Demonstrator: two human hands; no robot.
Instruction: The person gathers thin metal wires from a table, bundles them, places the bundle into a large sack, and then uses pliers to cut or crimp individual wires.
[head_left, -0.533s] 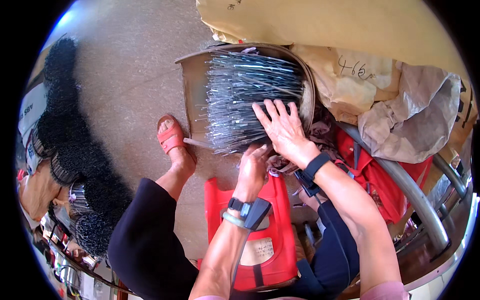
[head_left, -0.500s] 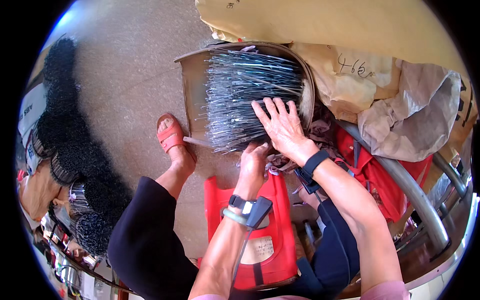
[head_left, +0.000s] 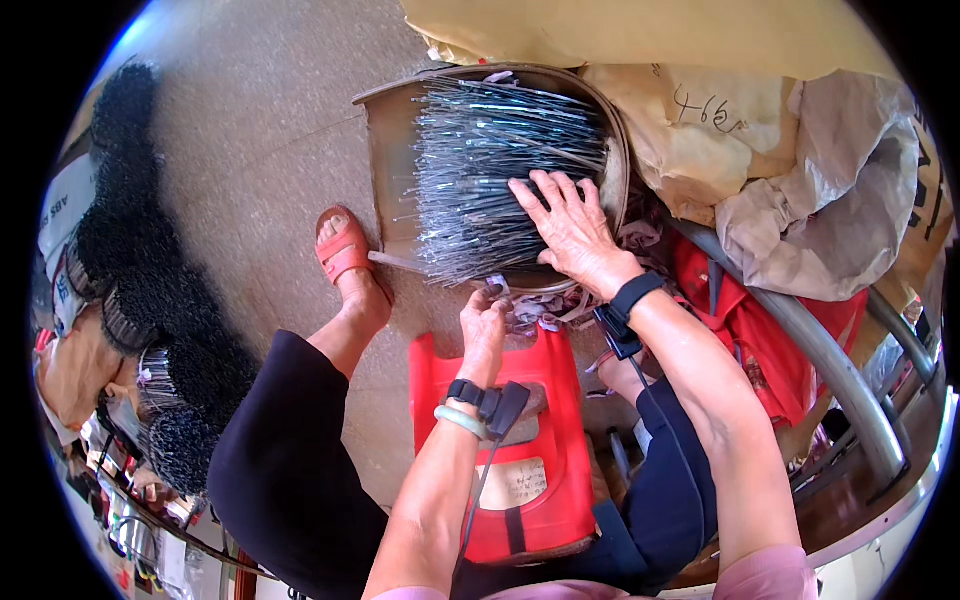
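Observation:
A thick bundle of thin metal rods (head_left: 480, 180) lies in a curved, open-sided brown container (head_left: 392, 170). My right hand (head_left: 578, 235) rests over the bundle's right side, its fingers spread and touching the rods. Just below the bundle's near edge is my left hand (head_left: 484, 330), with thumb and fingers drawn together. A pale lilac cloth strip (head_left: 498, 285) shows at its fingertips and seems pinched there. More crumpled cloth strips (head_left: 550, 308) lie along the container's near side, between my two hands.
A red plastic stool (head_left: 425, 400) stands between my legs. Dark, bristly bundles (head_left: 150, 270) line the left side. Brown paper sacks (head_left: 690, 130) crowd the upper right, above a bent metal tube frame (head_left: 820, 355) and red fabric (head_left: 720, 330). My sandalled foot (head_left: 345, 250) is left of the container.
My left hand has drawn back from the bundle's near edge, slightly left and toward me, and the lilac strip now shows at its fingertips. My right hand stays spread on the rods.

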